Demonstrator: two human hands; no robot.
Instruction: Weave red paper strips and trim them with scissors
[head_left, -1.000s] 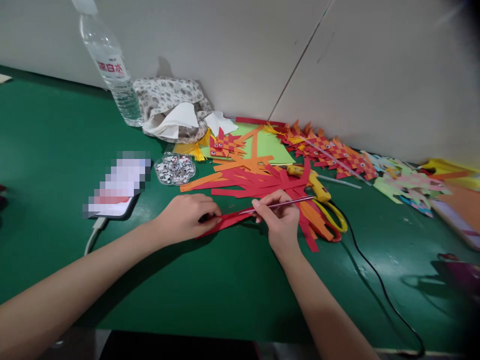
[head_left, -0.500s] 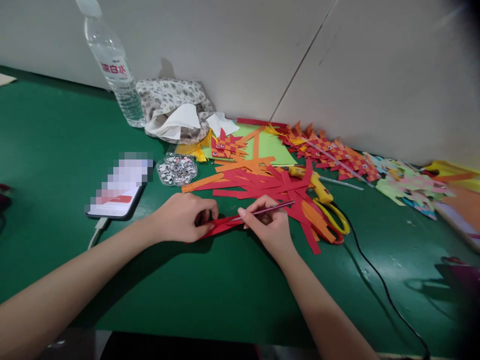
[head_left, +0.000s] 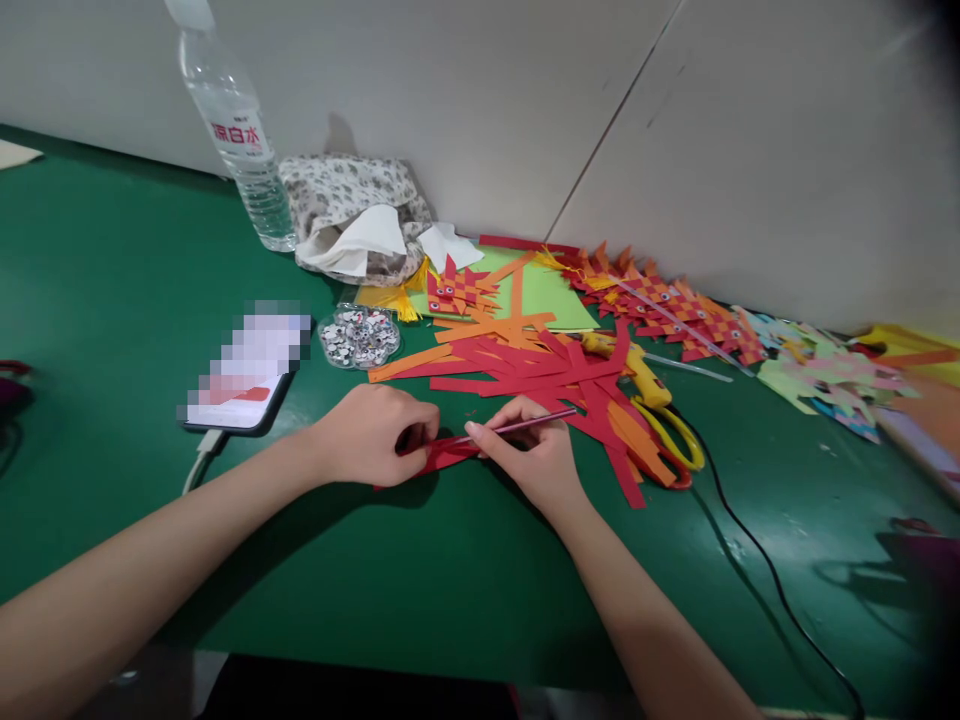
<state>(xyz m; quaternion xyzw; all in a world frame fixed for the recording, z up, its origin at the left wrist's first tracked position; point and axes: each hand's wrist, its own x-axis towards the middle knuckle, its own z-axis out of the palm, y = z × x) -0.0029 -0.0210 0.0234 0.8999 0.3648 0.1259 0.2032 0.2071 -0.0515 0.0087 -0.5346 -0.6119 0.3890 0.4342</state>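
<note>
My left hand [head_left: 379, 435] presses a red paper strip [head_left: 450, 455] against the green table [head_left: 375, 600], its fingers curled and closed on the strip's left part. A thin dark pink stick, perhaps a pen [head_left: 536, 420], is pinched in my right hand [head_left: 529, 450]. Its lower tip lies over the strip, close to my left fingers. Just beyond my hands is a pile of red and orange paper strips [head_left: 525, 365]. The strip's far left end shows under my left hand.
Left of my hands lies a phone [head_left: 240, 375] on a cable. Behind stand a water bottle [head_left: 244, 140] and a tissue pouch [head_left: 352, 195]. A glue gun [head_left: 645, 375], scissors [head_left: 686, 440] and woven paper fish [head_left: 675, 310] lie to the right.
My right hand and the stick have shifted slightly left along the strip, nearer my left hand. The whole view has moved a little.
</note>
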